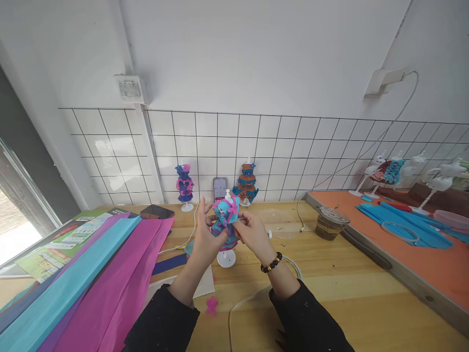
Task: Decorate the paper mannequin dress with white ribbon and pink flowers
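A small white mannequin stand wears a turquoise and pink crepe paper dress (226, 211), and its round white base (226, 258) shows just below my hands. Around the dress's left side sits my left hand (205, 234), its thumb pressed on the front and one finger pointing up; its other fingers are partly hidden behind the dress. My right hand (252, 232), with a beaded bracelet at the wrist, pinches the right side of the dress. A loose pink paper flower (211, 305) lies on the wooden table (351, 298) near my left sleeve.
Long crepe paper sheets (120, 274) lie at left. Two dressed mannequins (184, 183) (246, 183) and a phone (220, 188) stand by the tiled wall. A plastic cup (331, 222), cables and a clear round lid (279, 222) are at right, beside an orange surface (410, 264).
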Available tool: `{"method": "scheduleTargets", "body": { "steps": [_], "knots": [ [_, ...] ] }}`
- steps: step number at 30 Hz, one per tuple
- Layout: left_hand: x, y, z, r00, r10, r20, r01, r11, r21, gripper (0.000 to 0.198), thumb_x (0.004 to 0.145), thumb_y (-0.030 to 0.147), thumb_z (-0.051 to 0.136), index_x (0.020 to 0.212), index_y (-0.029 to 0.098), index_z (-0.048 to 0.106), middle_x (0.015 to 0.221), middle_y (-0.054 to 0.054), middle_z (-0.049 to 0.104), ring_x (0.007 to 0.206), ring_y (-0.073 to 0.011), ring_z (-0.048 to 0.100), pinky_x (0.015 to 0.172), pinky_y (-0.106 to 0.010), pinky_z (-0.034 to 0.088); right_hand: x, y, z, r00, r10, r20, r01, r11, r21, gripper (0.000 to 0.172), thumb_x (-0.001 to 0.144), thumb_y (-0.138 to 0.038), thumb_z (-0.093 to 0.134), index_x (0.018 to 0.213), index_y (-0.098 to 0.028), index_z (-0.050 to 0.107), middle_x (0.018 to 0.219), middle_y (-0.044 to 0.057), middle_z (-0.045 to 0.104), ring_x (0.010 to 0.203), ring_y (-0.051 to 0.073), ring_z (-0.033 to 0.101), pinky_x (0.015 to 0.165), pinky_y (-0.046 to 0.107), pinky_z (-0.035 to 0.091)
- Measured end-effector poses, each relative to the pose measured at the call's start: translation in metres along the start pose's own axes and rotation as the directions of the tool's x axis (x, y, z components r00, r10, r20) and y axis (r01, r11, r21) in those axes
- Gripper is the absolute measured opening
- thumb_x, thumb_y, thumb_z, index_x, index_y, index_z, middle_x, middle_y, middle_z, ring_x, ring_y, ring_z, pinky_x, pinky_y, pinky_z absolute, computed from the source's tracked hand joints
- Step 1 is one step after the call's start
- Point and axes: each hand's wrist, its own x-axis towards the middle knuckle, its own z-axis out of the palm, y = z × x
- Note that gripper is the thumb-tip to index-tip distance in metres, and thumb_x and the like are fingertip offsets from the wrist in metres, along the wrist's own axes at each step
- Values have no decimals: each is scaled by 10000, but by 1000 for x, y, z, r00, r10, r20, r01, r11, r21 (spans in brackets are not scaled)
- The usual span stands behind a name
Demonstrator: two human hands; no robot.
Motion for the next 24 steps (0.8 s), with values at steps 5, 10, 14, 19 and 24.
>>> {"method": "scheduleTargets", "body": {
  "steps": [5, 10, 14, 19, 24],
  "knots": [
    [-1, -3, 1, 999, 44, 23, -44, 999, 8, 960, 667, 123, 633, 1391, 329, 36, 1356, -110, 332, 944, -134, 553, 816, -294, 464, -1, -4, -1, 998, 42, -48, -44, 998, -35, 198, 714, -359, 564, 669, -167, 544, 397, -78, 444, 337, 51, 328, 349, 185, 255],
    [-2, -4, 1, 999, 37, 13, -37, 999, 33, 947, 672, 129, 620, 1396, 313, 37, 1369, -125, 316, 973, -150, 544, 800, -295, 468, 1, 0, -3, 998, 49, -51, -51, 998, -45, 247, 692, -372, 586, 578, -177, 486, 377, -77, 429, 329, 51, 320, 343, 191, 230],
    [-2, -3, 0, 1000, 20, 18, -21, 999, 39, 940, 680, 130, 611, 1397, 315, 32, 1368, -122, 313, 1002, -158, 533, 797, -294, 467, 3, 4, -5, 1000, 14, -8, -14, 1000, -9, 274, 691, -402, 597, 583, -174, 489, 387, -77, 424, 343, 51, 319, 347, 189, 227],
    [-1, -1, -1, 1000, 9, 22, -10, 999, 39, 933, 675, 120, 611, 1395, 307, 48, 1364, -124, 320, 970, -149, 541, 819, -309, 461, 4, 4, -8, 999, -14, 49, 14, 1000, 6, 264, 679, -391, 622, 599, -165, 512, 402, -77, 423, 354, 49, 325, 351, 184, 242],
    [-2, -3, 0, 998, 42, 35, -43, 998, 44, 913, 685, 121, 600, 1391, 315, 55, 1355, -118, 330, 957, -144, 537, 825, -314, 459, 3, 3, -4, 1000, 4, 9, -4, 999, 53, 241, 669, -375, 614, 607, -166, 510, 405, -83, 418, 352, 48, 327, 354, 184, 249]
  ]
}}
